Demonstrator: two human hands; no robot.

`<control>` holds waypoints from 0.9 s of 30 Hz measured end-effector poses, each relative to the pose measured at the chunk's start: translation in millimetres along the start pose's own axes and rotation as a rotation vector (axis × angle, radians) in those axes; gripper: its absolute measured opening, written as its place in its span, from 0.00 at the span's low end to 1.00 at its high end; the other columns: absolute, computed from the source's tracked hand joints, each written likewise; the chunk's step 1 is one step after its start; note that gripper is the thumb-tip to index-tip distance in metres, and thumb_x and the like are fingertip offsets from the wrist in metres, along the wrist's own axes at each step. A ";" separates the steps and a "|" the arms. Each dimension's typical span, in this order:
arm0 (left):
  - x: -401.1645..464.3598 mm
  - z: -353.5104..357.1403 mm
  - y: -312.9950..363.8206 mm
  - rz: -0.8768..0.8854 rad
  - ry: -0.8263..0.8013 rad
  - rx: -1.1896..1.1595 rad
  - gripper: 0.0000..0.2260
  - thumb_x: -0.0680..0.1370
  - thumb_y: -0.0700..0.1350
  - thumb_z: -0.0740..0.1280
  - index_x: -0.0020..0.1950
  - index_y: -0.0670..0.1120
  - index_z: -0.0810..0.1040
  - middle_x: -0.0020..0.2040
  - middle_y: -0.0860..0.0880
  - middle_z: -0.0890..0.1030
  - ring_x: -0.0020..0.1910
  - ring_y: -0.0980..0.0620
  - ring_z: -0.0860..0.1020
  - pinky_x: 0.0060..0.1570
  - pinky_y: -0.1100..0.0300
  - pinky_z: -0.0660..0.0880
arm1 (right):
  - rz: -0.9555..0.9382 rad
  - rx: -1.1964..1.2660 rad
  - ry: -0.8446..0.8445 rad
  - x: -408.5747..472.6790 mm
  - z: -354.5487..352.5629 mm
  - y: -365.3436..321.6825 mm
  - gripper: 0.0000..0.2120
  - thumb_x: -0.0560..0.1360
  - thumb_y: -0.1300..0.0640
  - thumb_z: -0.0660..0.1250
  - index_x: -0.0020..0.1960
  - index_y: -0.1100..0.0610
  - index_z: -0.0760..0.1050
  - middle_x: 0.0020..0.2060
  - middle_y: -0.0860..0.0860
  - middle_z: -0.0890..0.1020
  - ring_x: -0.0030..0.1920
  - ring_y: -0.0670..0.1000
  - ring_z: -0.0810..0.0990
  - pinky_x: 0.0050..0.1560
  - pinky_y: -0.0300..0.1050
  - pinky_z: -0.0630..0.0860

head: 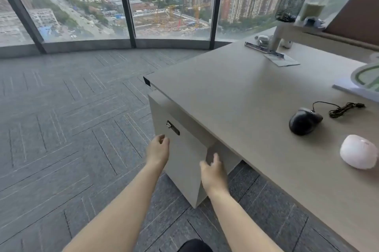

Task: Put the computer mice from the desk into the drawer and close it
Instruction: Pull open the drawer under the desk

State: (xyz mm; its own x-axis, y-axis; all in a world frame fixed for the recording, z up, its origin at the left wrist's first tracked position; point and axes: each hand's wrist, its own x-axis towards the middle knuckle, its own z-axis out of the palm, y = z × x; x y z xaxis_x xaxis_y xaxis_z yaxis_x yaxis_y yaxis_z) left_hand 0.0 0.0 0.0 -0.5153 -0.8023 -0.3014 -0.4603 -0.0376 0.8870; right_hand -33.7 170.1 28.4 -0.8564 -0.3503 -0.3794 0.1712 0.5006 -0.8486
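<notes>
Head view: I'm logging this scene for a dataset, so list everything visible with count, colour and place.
desk: 1, beige, right half
cabinet: 1, beige, under the desk's left end, front shut
lock: 1, dark and metal, top of cabinet front
black mouse: 1, corded, desk right
cord: 1, black, partly bundled beside black mouse
pink mouse: 1, pale pink, near black mouse
mesh cup: 1, black, raised shelf, far right
windows: floor-height, dark frames, city outside
carpet: grey, left
left hand: empty, at cabinet front
right hand: empty, at cabinet's right edge

Black mouse (305,121); pale pink mouse (358,151); grey herringbone carpet (61,118)
</notes>
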 end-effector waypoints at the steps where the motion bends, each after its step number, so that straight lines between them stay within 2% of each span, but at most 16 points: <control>1: 11.9 5.3 0.0 -0.040 0.004 -0.056 0.19 0.74 0.50 0.59 0.60 0.41 0.77 0.57 0.41 0.80 0.56 0.42 0.78 0.59 0.47 0.75 | 0.002 0.002 0.019 7.4 2.7 0.8 0.28 0.79 0.58 0.59 0.77 0.60 0.56 0.74 0.58 0.67 0.73 0.57 0.67 0.70 0.53 0.67; 2: 20.0 8.3 2.2 -0.090 0.006 -0.124 0.16 0.73 0.49 0.58 0.51 0.41 0.78 0.49 0.41 0.80 0.50 0.43 0.78 0.53 0.48 0.75 | -0.003 0.010 0.024 10.6 5.3 -1.4 0.27 0.78 0.58 0.59 0.76 0.59 0.59 0.73 0.57 0.69 0.71 0.57 0.70 0.68 0.52 0.69; 3: 27.9 13.3 6.0 -0.142 0.016 -0.187 0.11 0.73 0.48 0.58 0.42 0.42 0.75 0.42 0.42 0.76 0.44 0.45 0.76 0.46 0.52 0.72 | -0.005 0.032 0.034 15.9 8.3 1.3 0.25 0.77 0.59 0.59 0.74 0.58 0.64 0.70 0.56 0.73 0.68 0.57 0.73 0.65 0.51 0.72; 4: 34.0 16.9 12.8 -0.203 0.009 -0.252 0.09 0.74 0.47 0.58 0.37 0.45 0.71 0.37 0.44 0.73 0.41 0.46 0.73 0.43 0.53 0.70 | 0.005 0.054 0.049 18.7 9.8 1.5 0.24 0.75 0.59 0.58 0.71 0.57 0.68 0.67 0.56 0.76 0.65 0.58 0.76 0.60 0.50 0.73; 5: 39.8 21.8 16.8 -0.241 0.012 -0.326 0.09 0.76 0.46 0.58 0.37 0.46 0.69 0.36 0.46 0.71 0.39 0.47 0.72 0.41 0.54 0.70 | 0.003 0.067 0.069 22.7 12.7 5.4 0.22 0.74 0.58 0.58 0.68 0.57 0.71 0.64 0.56 0.79 0.61 0.59 0.78 0.56 0.48 0.74; 7: 49.6 28.6 22.4 -0.317 0.009 -0.469 0.07 0.78 0.45 0.59 0.46 0.43 0.73 0.40 0.45 0.76 0.41 0.45 0.76 0.42 0.53 0.75 | 0.005 0.075 0.106 24.5 16.5 9.9 0.21 0.73 0.58 0.58 0.65 0.57 0.74 0.59 0.56 0.82 0.58 0.59 0.80 0.52 0.48 0.75; 9: 62.7 34.5 24.5 -0.365 0.025 -0.555 0.11 0.77 0.44 0.61 0.55 0.41 0.76 0.49 0.42 0.80 0.46 0.45 0.80 0.41 0.52 0.78 | 0.003 0.093 0.131 23.8 18.3 8.6 0.20 0.74 0.60 0.58 0.64 0.57 0.75 0.58 0.54 0.83 0.57 0.57 0.81 0.55 0.50 0.77; 11: 75.4 39.1 22.2 -0.390 0.066 -0.574 0.13 0.76 0.43 0.62 0.58 0.40 0.77 0.54 0.41 0.81 0.50 0.43 0.81 0.37 0.52 0.78 | 0.001 0.112 0.147 24.1 20.4 10.4 0.20 0.73 0.61 0.58 0.63 0.56 0.75 0.57 0.53 0.83 0.56 0.54 0.82 0.57 0.53 0.79; 13: 83.3 43.3 16.7 -0.391 0.100 -0.587 0.12 0.76 0.43 0.62 0.56 0.40 0.77 0.56 0.40 0.80 0.55 0.41 0.79 0.38 0.48 0.80 | -0.001 0.122 0.153 22.8 21.7 10.7 0.20 0.73 0.61 0.58 0.64 0.56 0.75 0.57 0.52 0.83 0.56 0.52 0.82 0.58 0.54 0.79; 15: 86.0 46.9 14.1 -0.372 0.145 -0.606 0.09 0.76 0.43 0.62 0.53 0.40 0.76 0.55 0.39 0.79 0.55 0.42 0.78 0.42 0.45 0.81 | 0.007 0.127 0.152 23.8 21.3 13.2 0.21 0.73 0.62 0.57 0.65 0.56 0.75 0.58 0.52 0.83 0.58 0.52 0.81 0.59 0.54 0.79; 19: 80.5 51.6 18.8 -0.335 0.228 -0.625 0.07 0.76 0.44 0.63 0.40 0.42 0.73 0.45 0.41 0.77 0.46 0.41 0.74 0.44 0.45 0.81 | 0.008 0.138 0.123 19.8 16.1 14.4 0.23 0.74 0.66 0.56 0.66 0.56 0.74 0.60 0.51 0.82 0.60 0.49 0.80 0.61 0.52 0.78; 23: 70.5 35.8 10.2 -0.331 0.283 -0.614 0.06 0.76 0.44 0.63 0.45 0.42 0.74 0.41 0.43 0.76 0.37 0.45 0.74 0.47 0.45 0.81 | -0.054 0.089 0.070 3.0 12.2 14.3 0.22 0.75 0.68 0.55 0.65 0.58 0.77 0.58 0.49 0.83 0.59 0.46 0.80 0.62 0.45 0.77; 25: 59.1 15.6 -2.2 -0.316 0.291 -0.625 0.06 0.77 0.43 0.62 0.43 0.42 0.73 0.35 0.46 0.74 0.32 0.50 0.72 0.44 0.48 0.79 | -0.078 0.053 0.028 -11.5 14.8 15.9 0.20 0.75 0.68 0.56 0.62 0.57 0.79 0.55 0.48 0.84 0.56 0.45 0.81 0.60 0.41 0.76; 27: 46.4 -9.3 -16.9 -0.317 0.278 -0.637 0.09 0.78 0.42 0.61 0.38 0.44 0.71 0.35 0.47 0.74 0.33 0.52 0.73 0.45 0.49 0.78 | -0.087 0.048 -0.046 -26.7 21.5 19.2 0.19 0.75 0.69 0.57 0.55 0.53 0.81 0.51 0.46 0.85 0.53 0.45 0.82 0.54 0.37 0.77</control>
State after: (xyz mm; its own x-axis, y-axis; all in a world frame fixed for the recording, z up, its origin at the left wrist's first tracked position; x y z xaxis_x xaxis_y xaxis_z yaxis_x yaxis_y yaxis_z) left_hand -9.4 -42.2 -25.7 -0.1880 -0.8130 -0.5511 -0.0069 -0.5600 0.8285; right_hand 2.9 172.0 14.3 -0.8462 -0.4272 -0.3186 0.1207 0.4287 -0.8953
